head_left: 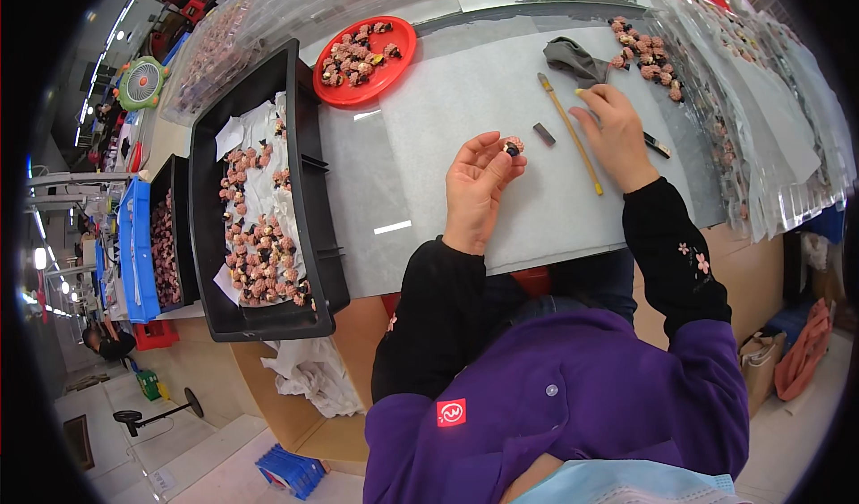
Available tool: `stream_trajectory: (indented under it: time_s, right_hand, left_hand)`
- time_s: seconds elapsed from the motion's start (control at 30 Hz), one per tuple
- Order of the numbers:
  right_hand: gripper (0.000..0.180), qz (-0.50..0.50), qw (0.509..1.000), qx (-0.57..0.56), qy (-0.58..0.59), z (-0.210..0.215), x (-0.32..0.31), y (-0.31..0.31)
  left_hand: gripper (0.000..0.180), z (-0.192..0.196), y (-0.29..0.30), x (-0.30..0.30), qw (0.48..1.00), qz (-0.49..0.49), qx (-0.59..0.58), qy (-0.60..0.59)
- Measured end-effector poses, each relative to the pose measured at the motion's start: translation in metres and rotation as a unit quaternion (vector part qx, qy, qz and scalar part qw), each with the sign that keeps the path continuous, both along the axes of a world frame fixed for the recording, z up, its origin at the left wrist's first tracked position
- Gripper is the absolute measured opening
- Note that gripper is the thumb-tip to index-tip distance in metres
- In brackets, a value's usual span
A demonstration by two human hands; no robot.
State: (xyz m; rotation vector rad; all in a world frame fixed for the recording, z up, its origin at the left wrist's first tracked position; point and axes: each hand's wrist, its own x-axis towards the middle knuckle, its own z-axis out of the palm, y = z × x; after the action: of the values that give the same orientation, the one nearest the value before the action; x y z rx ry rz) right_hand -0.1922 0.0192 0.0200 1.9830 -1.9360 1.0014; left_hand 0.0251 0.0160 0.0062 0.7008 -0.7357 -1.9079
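My left hand (477,186) holds a small pink figurine (513,143) with a dark part between thumb and fingertips, above the white-covered tabletop (429,110). My right hand (619,139) is closed in a pinch to the right, a tiny yellowish bit at its fingertips too small to name. From beneath that hand juts a dark, pen-like tool (658,145); whether the hand grips it, I cannot tell. Between the hands lie a small grey-brown block (543,134) and a thin tan stick (573,137) with a dark tip.
A red round plate (407,64) of similar figurines sits at the far left. Left of me stands a black crate (319,209) lined with paper, holding many more. A grey cloth (570,55) and loose figurines (649,54) lie far right, beside stacked clear plastic trays (761,101).
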Motion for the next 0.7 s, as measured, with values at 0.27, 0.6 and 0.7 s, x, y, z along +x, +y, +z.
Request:
stream_trajectory:
  time_s: [0.27,0.6,0.7]
  right_hand:
    - [0.02,0.057,0.988,0.141,-0.04,-0.012,0.01,-0.029]
    - [0.023,0.168,0.857,0.049,-0.484,0.024,0.007,0.0]
    - [0.022,0.145,0.848,0.096,-0.501,0.026,0.014,0.008]
  left_hand:
    - [0.038,0.001,0.001,-0.005,0.999,0.01,-0.035,-0.013]
    - [0.04,0.0,0.001,-0.007,0.996,0.007,-0.052,-0.069]
    - [0.039,-0.001,0.002,-0.008,0.993,0.012,-0.066,-0.093]
